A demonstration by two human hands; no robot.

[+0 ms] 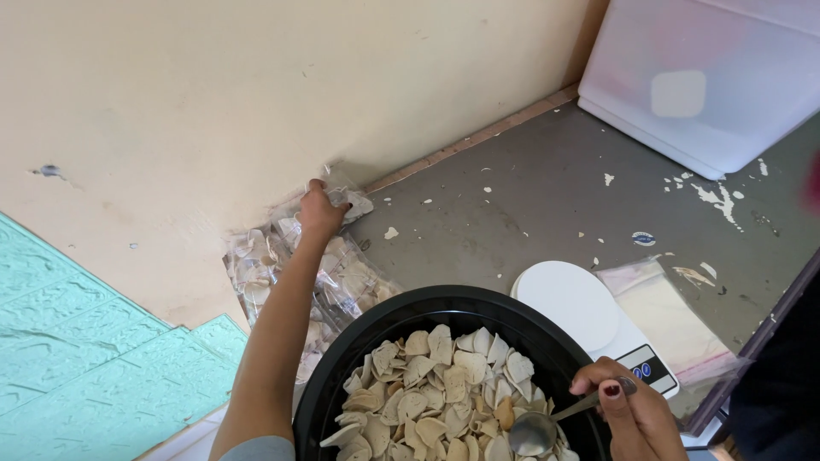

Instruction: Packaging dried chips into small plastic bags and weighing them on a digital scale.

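1. Right hand, bottom right: fingers curled shut around the handle of a metal spoon, thumb on top. Spoon bowl rests on the crackers at the basin's near right edge.
2. Black round basin, bottom centre: piled with pale, flat, shell-shaped crackers. Fill reaches close to the rim.
3. Left hand, arm stretched out past the basin's left side: fingers closed on the top of a clear plastic bag of the same crackers, right at the foot of the wall.
4. More filled clear bags lie stacked under and beside that arm, against the wall and touching the basin's far left rim.
5. White kitchen scale with round platter sits just right of the basin, touching its rim.
6. Stack of flat empty clear bags just beside the scale, on grey floor.
7. White plastic bin, top right corner, well apart.
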